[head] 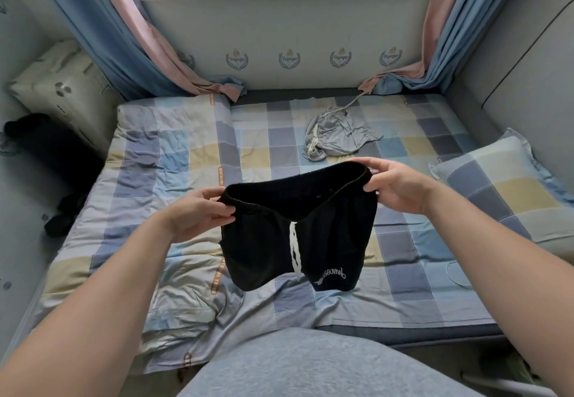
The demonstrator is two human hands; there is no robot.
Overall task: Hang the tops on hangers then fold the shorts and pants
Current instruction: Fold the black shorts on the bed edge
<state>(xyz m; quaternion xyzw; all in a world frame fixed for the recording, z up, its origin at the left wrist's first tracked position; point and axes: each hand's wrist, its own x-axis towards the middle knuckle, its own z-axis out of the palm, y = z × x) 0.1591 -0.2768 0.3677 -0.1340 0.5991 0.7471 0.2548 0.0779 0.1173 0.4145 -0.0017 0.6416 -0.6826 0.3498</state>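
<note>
- You are holding a pair of black shorts point(298, 232) in the air above the middle of the bed point(186, 154). The waistband is uppermost and stretched wide, the legs hang free, and a white drawstring point(295, 247) dangles down the front.
- Your left hand point(198, 210) pinches the left end of the waistband, fingers curled round the fabric. Your right hand point(394, 185) pinches the right end the same way.
- At the far end of the bed, toward the window, a grey garment point(335, 139) with a pale cord lies crumpled and unfolded.
- A checked pillow point(503, 191) rests at the bed's right edge. Some dark clothing point(62, 213) lies heaped off the bed's left edge; what it is cannot be told.
- No hanger and no hung top is in view, so the hanging step cannot be confirmed.
- Folding looks barely begun: no folded piece lies on the bed, the black shorts are not yet laid flat, and the grey garment probably waits its turn.
</note>
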